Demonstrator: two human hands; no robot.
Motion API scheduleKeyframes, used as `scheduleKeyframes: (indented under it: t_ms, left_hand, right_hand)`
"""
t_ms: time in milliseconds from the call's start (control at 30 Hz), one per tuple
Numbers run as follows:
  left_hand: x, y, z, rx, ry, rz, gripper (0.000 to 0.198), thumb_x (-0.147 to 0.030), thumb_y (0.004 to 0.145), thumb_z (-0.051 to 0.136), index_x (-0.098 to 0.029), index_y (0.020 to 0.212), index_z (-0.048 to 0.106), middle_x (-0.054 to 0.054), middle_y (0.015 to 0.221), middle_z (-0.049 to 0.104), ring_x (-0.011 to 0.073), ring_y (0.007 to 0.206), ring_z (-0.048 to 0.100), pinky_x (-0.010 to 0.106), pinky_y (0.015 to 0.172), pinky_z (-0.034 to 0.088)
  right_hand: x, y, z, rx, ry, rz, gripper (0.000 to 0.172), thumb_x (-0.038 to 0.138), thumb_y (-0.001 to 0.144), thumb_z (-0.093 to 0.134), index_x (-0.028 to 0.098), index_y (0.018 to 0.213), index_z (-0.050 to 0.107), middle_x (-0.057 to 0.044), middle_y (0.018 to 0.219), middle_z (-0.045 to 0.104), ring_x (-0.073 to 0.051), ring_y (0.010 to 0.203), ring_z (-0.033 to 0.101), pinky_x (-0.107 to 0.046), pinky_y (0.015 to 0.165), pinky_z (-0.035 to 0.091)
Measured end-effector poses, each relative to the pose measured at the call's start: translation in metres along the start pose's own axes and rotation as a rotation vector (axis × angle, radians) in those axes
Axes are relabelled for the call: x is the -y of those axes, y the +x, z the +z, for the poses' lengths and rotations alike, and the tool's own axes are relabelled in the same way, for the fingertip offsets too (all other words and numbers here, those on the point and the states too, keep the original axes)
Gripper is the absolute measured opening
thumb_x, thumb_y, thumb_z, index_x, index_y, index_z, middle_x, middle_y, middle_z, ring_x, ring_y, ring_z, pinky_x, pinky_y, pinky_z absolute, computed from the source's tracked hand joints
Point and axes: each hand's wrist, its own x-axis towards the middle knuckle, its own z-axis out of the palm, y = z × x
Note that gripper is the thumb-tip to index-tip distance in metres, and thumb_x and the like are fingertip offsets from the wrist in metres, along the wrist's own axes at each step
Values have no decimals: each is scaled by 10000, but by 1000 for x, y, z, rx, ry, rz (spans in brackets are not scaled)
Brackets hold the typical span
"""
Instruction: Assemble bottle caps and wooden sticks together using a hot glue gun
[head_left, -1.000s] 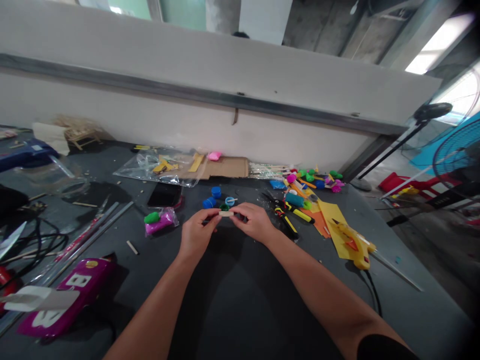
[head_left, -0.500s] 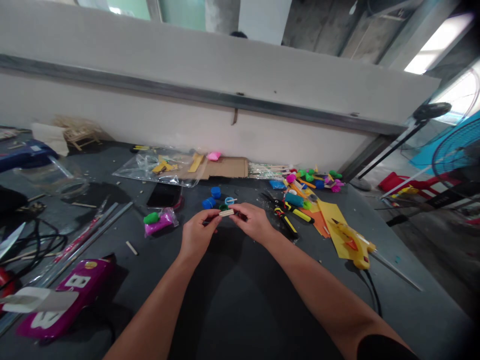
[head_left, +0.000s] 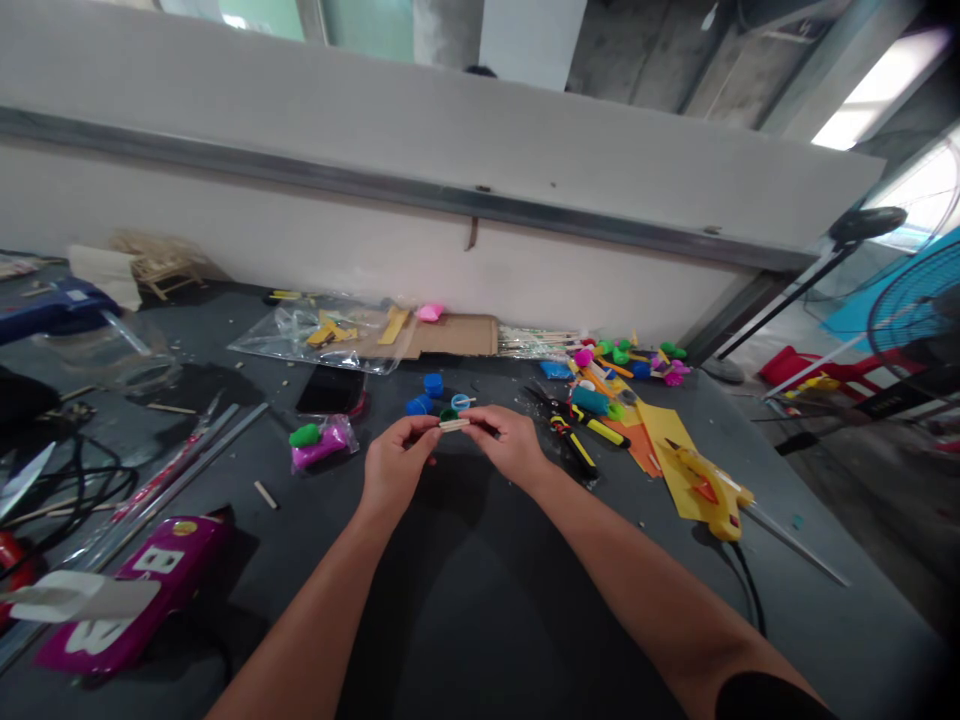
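Between my two hands, just above the dark table, are short pale wooden sticks (head_left: pixel 454 426) lying side by side; their exact number is hard to make out. The fingers of my left hand (head_left: pixel 395 463) pinch the left end. My right hand (head_left: pixel 511 446) grips the right end with thumb and fingertips. Right behind the sticks stand a small green cap (head_left: pixel 448 414) and a light blue ring-shaped cap (head_left: pixel 460 402). Two dark blue caps, one upright (head_left: pixel 433 384) and one on its side (head_left: pixel 419 405), sit a little left of these.
On the right lie pliers (head_left: pixel 574 447), yellow paper (head_left: pixel 667 440) and a yellow glue gun (head_left: pixel 712 492). To the left are a phone (head_left: pixel 330 391), a bag of purple clay (head_left: pixel 322 445) and a purple power strip (head_left: pixel 139 595). Cardboard (head_left: pixel 457 335) and a plastic bag (head_left: pixel 289 335) lie along the back.
The sticks have tilted slightly between my fingers, showing a thinner face. Both hands stay in nearly the same place, and the table items keep their positions.
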Motion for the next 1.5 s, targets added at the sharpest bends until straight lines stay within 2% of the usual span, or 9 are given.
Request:
scheduleKeyframes:
  t_ms: [367, 667, 900, 1267, 1400, 1500]
  left_hand:
    - [-1, -1, 1, -12, -23, -6, 249, -387, 706, 627, -173, 826, 671, -12, 646, 618, 102, 513, 539, 214, 508, 422]
    - [4, 1, 3, -26, -88, -19, 250, -383, 692, 645, -159, 802, 661, -18, 622, 603, 89, 517, 525, 203, 518, 425]
    - [7, 1, 5, -2, -242, -99, 323, -438, 695, 631, -142, 821, 661, 31, 718, 644, 121, 603, 547, 212, 499, 452]
    - [1, 0, 6, 37, -303, -180, 299, -420, 658, 666, -127, 719, 642, 7, 617, 602, 86, 510, 489, 203, 480, 406]
    - [2, 0, 5, 36, -242, -140, 296, -425, 694, 635, -140, 773, 647, 10, 657, 617, 97, 532, 511, 210, 486, 438]
    - [4, 0, 3, 5, -93, -18, 327, -417, 719, 612, -165, 924, 657, 19, 719, 638, 126, 591, 557, 219, 490, 464]
  right_hand:
    - [-1, -2, 4, -9, 49, 87, 172, 303, 819, 590, 250, 944, 694, -20, 850, 706, -166, 772, 660, -261, 660, 520]
    - [-4, -3, 7, -22, 111, 96, 173, 303, 812, 600, 237, 938, 699, -23, 853, 704, -169, 784, 660, -266, 683, 527]
    - [-3, -3, 7, -33, 80, 111, 170, 292, 815, 590, 245, 938, 698, -21, 852, 705, -167, 773, 659, -262, 660, 525]
    - [-2, -3, 7, -15, 75, 81, 177, 296, 825, 580, 261, 956, 694, -19, 847, 701, -165, 774, 658, -266, 663, 526]
    - [-3, -3, 6, -25, 88, 92, 175, 293, 821, 585, 255, 951, 695, -21, 843, 699, -163, 756, 656, -261, 654, 527]
    - [-6, -3, 7, -32, 105, 124, 178, 303, 815, 591, 258, 953, 694, -16, 805, 694, -154, 693, 649, -258, 626, 526]
